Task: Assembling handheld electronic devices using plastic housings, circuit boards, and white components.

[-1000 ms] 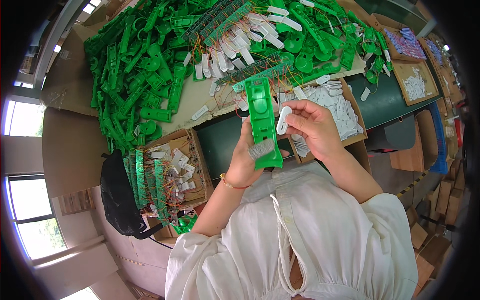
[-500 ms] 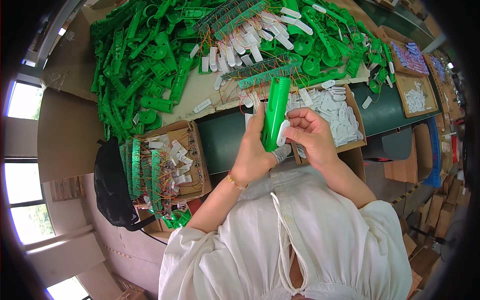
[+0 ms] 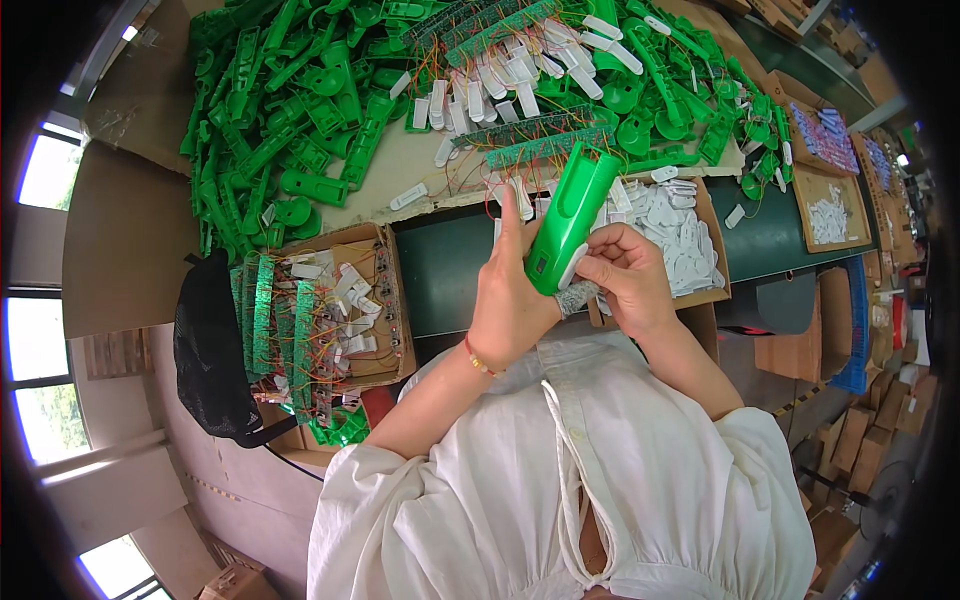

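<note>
A long green plastic housing (image 3: 570,218) stands tilted in front of my chest. My left hand (image 3: 512,300) grips its lower part from the left, fingers up along its side. From the right, my right hand (image 3: 625,277) pinches the lower end, where a small white part and a grey piece show. Behind the hands lies a cardboard box of white plastic pieces (image 3: 676,232) on a dark green table (image 3: 450,265).
A big heap of green plastic parts (image 3: 300,120) and white pieces with wires covers the cardboard-topped surface beyond. A cardboard box (image 3: 385,300) of green circuit strips with wires sits at my left, beside a black bag (image 3: 210,350). More boxes (image 3: 825,210) stand at the right.
The green housing has been turned from its flat, wide face to its narrow side and brought lower. My right hand moved from holding a white piece beside it to its lower end.
</note>
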`<state>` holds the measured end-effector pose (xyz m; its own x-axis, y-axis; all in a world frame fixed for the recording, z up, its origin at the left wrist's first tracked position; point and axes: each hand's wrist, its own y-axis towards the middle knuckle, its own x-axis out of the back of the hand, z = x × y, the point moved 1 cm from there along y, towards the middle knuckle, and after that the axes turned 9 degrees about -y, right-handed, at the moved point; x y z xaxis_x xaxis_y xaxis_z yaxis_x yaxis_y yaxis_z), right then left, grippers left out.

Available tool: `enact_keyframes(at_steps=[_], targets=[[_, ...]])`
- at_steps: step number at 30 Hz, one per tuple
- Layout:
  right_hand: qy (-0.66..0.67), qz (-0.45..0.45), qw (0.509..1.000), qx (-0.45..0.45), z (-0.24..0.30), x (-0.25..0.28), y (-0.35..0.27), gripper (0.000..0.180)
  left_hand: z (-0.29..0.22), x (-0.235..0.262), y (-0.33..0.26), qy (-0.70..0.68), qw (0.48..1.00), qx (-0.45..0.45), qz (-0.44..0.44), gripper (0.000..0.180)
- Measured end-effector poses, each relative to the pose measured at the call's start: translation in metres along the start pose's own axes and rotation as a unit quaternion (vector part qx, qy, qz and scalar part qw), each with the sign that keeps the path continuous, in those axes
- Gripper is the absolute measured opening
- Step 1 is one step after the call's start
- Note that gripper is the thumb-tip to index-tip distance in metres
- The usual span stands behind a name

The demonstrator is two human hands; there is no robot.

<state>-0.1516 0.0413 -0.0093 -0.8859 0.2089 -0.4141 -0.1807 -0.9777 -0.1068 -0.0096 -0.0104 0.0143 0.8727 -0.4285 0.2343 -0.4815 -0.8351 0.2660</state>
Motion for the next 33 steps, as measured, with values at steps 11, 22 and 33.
enact_keyframes(at_steps=[11, 22, 33], targets=[[-0.159, -0.03, 0.986, -0.05, -0.006, 0.006, -0.004, 0.01, 0.029, -0.004, -0.001, -0.183, 0.947, 0.153, 0.214, 0.057], [-0.701, -0.041, 0.607, 0.372, 0.032, 0.007, 0.105, 0.019, 0.045, 0.065, 0.007, -0.487, 0.801, 0.34, -0.075, 0.046], [-0.647, -0.062, 0.61, 0.453, 0.015, -0.01, 0.162, 0.012, 0.044, 0.097, 0.002, -0.478, 0.835, 0.245, -0.117, 0.037]])
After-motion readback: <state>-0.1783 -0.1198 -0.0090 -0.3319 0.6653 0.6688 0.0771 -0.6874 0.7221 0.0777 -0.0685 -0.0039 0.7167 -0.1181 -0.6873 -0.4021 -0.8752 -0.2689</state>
